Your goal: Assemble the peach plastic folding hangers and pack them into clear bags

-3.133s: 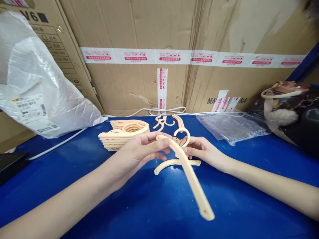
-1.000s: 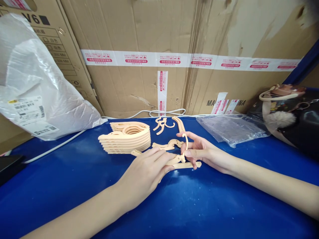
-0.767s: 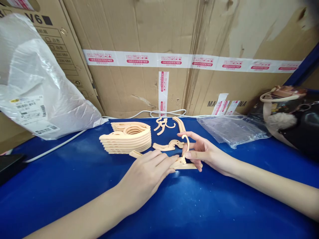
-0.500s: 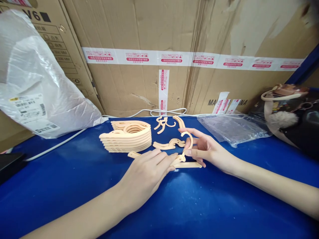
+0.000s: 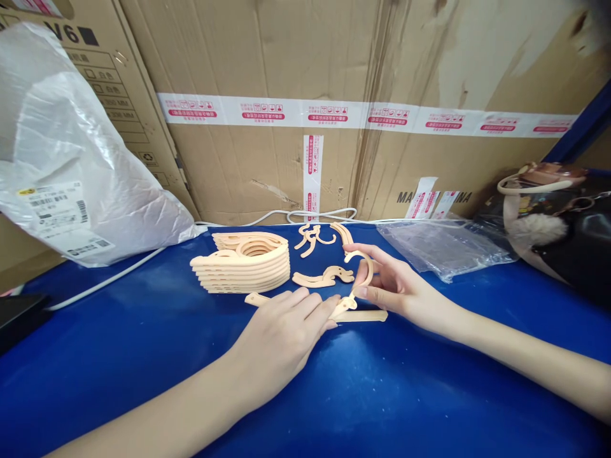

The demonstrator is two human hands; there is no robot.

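My left hand [image 5: 281, 334] lies flat, fingers together, pressing peach plastic hanger arms [image 5: 363, 315] onto the blue table [image 5: 334, 394]. One arm's end [image 5: 252, 298] sticks out to the left of my fingers. My right hand [image 5: 396, 289] pinches the curved hook piece [image 5: 363, 270], which stands up from the joint by my left fingertips. A stack of folded peach hangers [image 5: 243, 261] sits just behind my left hand. Loose hanger parts [image 5: 324, 277] lie between the stack and my right hand.
More small peach parts [image 5: 315, 235] lie at the table's back, near a white cable [image 5: 119, 273]. Cardboard boxes [image 5: 310, 95] wall off the rear. A white plastic bag [image 5: 71, 165] is at the left, a clear bag [image 5: 443, 245] and a dark handbag [image 5: 558, 216] at the right.
The long hanger arm held up 3 s ago now lies flat under my left hand. Over the last second my right hand has tilted the hook piece a little rightward.
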